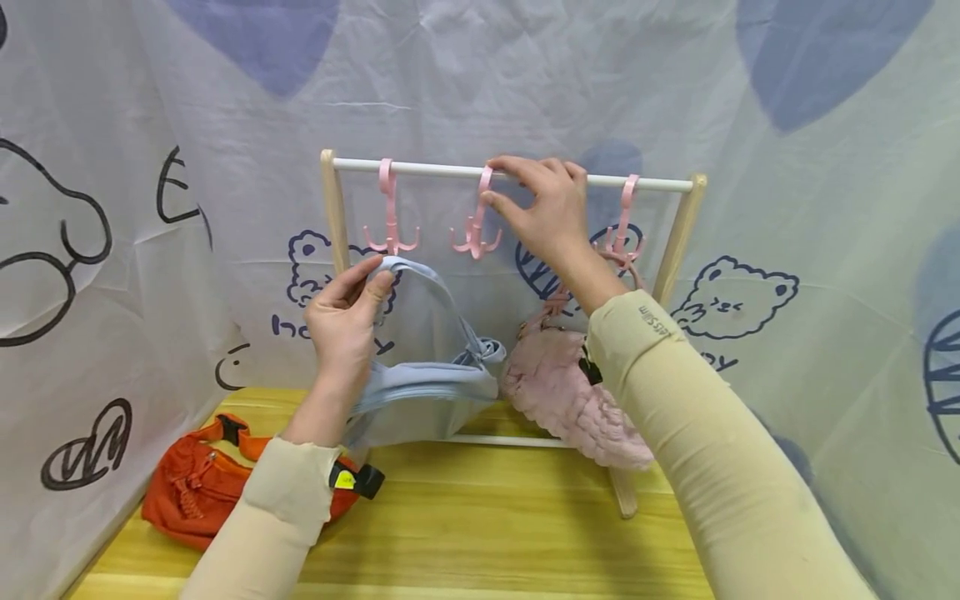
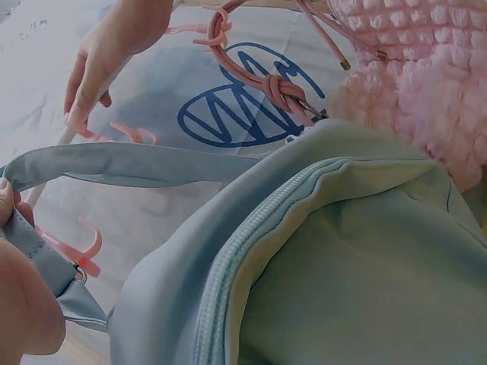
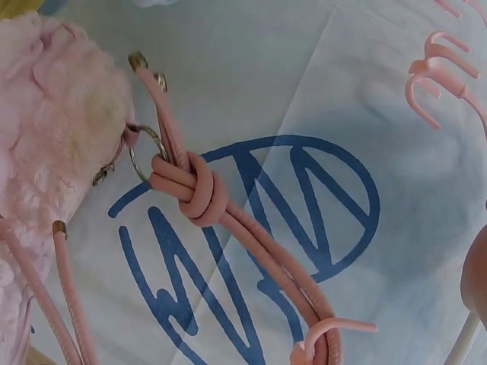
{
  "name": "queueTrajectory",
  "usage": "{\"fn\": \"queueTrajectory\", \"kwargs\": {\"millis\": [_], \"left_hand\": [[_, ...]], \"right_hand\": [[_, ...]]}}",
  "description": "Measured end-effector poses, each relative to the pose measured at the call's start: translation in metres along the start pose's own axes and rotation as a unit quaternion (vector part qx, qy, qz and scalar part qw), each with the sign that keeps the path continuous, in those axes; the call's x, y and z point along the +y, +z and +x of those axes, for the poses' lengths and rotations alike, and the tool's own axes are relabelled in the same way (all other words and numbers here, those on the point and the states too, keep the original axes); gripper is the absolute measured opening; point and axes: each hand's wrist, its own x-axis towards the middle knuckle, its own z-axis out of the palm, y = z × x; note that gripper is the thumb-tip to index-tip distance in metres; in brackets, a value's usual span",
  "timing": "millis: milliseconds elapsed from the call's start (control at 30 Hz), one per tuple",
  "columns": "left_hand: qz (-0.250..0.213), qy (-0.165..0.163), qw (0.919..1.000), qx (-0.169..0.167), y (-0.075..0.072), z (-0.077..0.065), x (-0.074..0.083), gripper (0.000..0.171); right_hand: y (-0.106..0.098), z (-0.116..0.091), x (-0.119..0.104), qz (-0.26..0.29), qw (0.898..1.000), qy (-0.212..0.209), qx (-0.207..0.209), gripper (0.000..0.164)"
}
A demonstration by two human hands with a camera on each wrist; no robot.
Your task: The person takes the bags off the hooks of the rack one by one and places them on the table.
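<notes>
My left hand (image 1: 341, 321) pinches the strap (image 1: 423, 271) of a light blue bag (image 1: 427, 383) between thumb and fingers. The bag hangs below that hand, its zipper (image 2: 236, 251) plain in the left wrist view. Up at the white rail (image 1: 442, 170), the thumb and index finger of my right hand (image 1: 551, 204) pinch the stem of the middle pink hook (image 1: 476, 233). Another pink hook (image 1: 390, 208) is just above my left fingertips. A fluffy pink bag (image 1: 570, 383) hangs by its knotted cord (image 3: 202, 190) from the right pink hook (image 1: 624, 221).
An orange waist bag (image 1: 198, 487) with a black buckle lies on the wooden table (image 1: 480, 533), partly behind my left forearm. Wooden posts (image 1: 681, 237) hold up the rail. Printed white cloth (image 1: 525, 75) encloses the back and sides.
</notes>
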Motion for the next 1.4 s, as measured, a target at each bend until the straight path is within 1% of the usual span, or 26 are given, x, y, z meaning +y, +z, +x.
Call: {"fn": "queueTrajectory", "kwargs": {"millis": [200, 433, 567, 700, 900, 1000, 1133, 1267, 1400], "left_hand": [[-0.018, -0.001, 0.9998, -0.001, 0.003, -0.004, 0.003, 0.027], [-0.018, 0.010, 0.9998, -0.008, 0.004, -0.006, 0.007, 0.027], [-0.015, 0.008, 0.9998, -0.005, 0.003, -0.007, 0.011, 0.028], [-0.016, -0.003, 0.9999, -0.001, 0.004, -0.010, 0.016, 0.028], [-0.031, -0.007, 0.9995, -0.004, 0.008, -0.014, 0.021, 0.029], [-0.034, -0.003, 0.9994, -0.011, 0.011, -0.016, 0.023, 0.029], [-0.029, 0.002, 0.9995, -0.016, 0.013, -0.019, 0.025, 0.031], [-0.027, -0.001, 0.9995, -0.019, 0.015, -0.022, 0.028, 0.032], [-0.026, -0.004, 0.9995, -0.019, 0.016, -0.025, 0.030, 0.033]], "right_hand": [[-0.006, -0.001, 0.003, -0.003, 1.000, 0.010, -0.004, 0.044], [-0.010, 0.001, 0.002, -0.011, 0.999, 0.028, -0.030, 0.043], [-0.012, 0.001, 0.000, -0.008, 0.999, 0.025, -0.041, 0.043], [-0.015, 0.000, -0.001, -0.005, 0.998, 0.020, -0.055, 0.044], [-0.022, 0.000, 0.000, 0.002, 0.997, -0.001, -0.077, 0.045], [-0.025, -0.003, 0.001, 0.017, 0.997, -0.016, -0.077, 0.045], [-0.026, -0.009, 0.003, 0.049, 0.996, -0.039, -0.060, 0.047], [-0.026, -0.023, 0.003, 0.093, 0.993, -0.056, -0.036, 0.050], [-0.026, -0.040, 0.001, 0.135, 0.988, -0.064, -0.024, 0.052]]}}
